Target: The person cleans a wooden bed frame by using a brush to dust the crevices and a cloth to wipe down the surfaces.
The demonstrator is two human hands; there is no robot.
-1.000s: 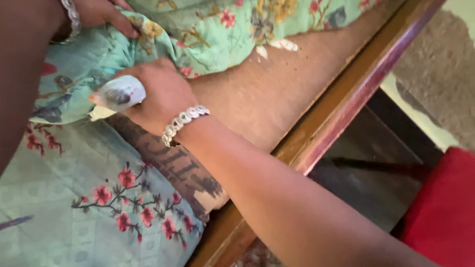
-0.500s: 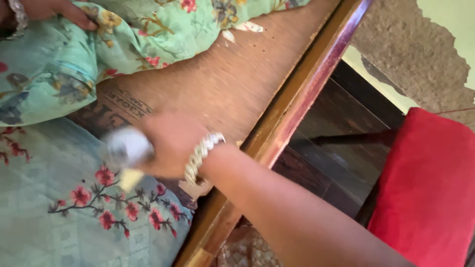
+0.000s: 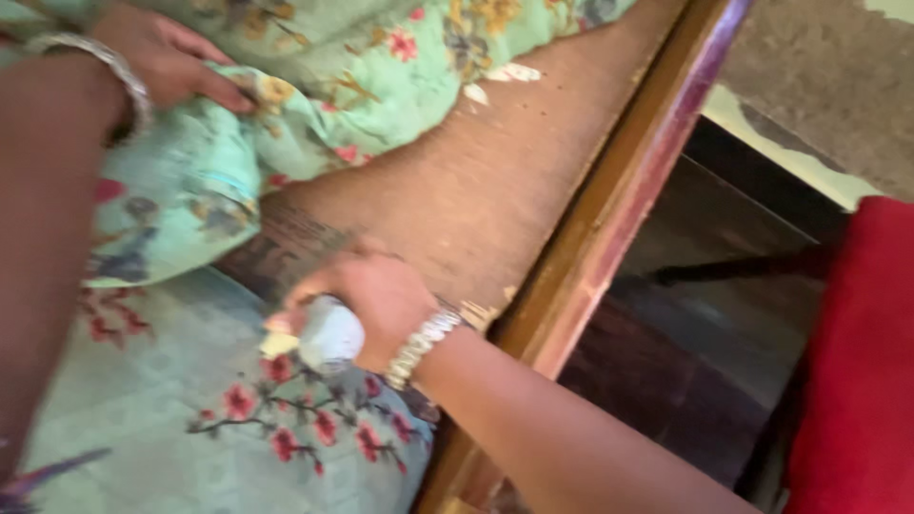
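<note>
My right hand (image 3: 376,305) is closed around a small rounded whitish object (image 3: 328,333) with a pale yellow tip, pressed against the light green cloth with red embroidered flowers (image 3: 190,419). A silver bracelet circles that wrist. My left hand (image 3: 167,57), also wearing a silver bangle, pinches a bunched fold of mint green floral fabric (image 3: 219,162) at the upper left. Both fabrics lie on a brown board (image 3: 486,190) with dark printed marks partly hidden under the cloth.
A wooden frame edge (image 3: 619,190) runs diagonally along the board's right side. Beyond it are a dark floor (image 3: 705,343), a red cushion (image 3: 857,381) at the far right, and a rough wall patch (image 3: 819,86) at top right.
My right hand carried the whitish object down from the bunched fabric onto the embroidered cloth. My left hand stays on the fold. The view has shifted a little.
</note>
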